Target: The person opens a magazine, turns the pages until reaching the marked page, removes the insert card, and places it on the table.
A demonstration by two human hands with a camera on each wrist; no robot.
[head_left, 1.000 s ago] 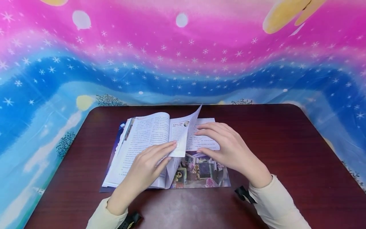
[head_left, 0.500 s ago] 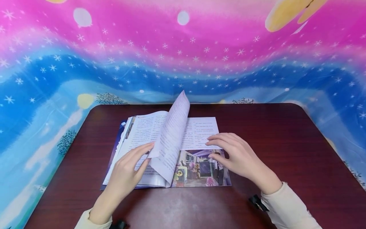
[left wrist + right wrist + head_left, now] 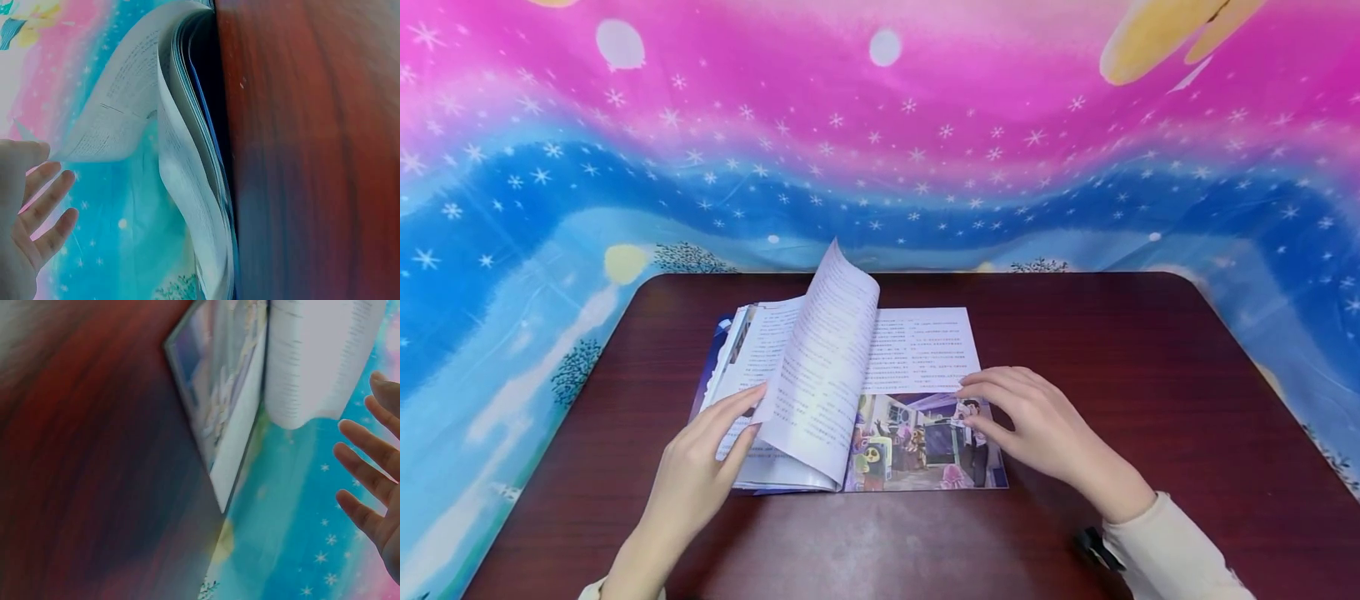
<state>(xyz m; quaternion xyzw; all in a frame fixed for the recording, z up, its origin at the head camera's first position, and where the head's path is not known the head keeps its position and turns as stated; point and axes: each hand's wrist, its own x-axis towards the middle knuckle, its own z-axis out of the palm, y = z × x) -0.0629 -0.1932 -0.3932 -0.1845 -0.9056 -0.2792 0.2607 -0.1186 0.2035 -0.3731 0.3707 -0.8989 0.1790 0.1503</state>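
An open magazine [image 3: 925, 350] lies on the table, text on both sides and a colourful cartoon picture [image 3: 917, 446] across the lower right page. My left hand [image 3: 696, 462] pinches the lower corner of a raised page [image 3: 827, 358] between thumb and index finger, as the left wrist view also shows; the other fingers [image 3: 53, 200] are spread. The page curves up from the spine and leans over the left side. My right hand [image 3: 1041, 425] hovers by the right page's outer edge, fingers relaxed and holding nothing; in the right wrist view its fingers [image 3: 369, 440] are spread apart.
The dark red-brown wooden table [image 3: 1120, 350] has rounded far corners. Behind it hangs a pink and blue cloth [image 3: 1000, 175] with snowflakes. A black strap [image 3: 1101, 550] sits at the right sleeve [image 3: 1165, 550].
My left hand has drawn the page leftward over the spine, uncovering the picture and text on the right. My right hand has moved slightly right and toward the near edge.
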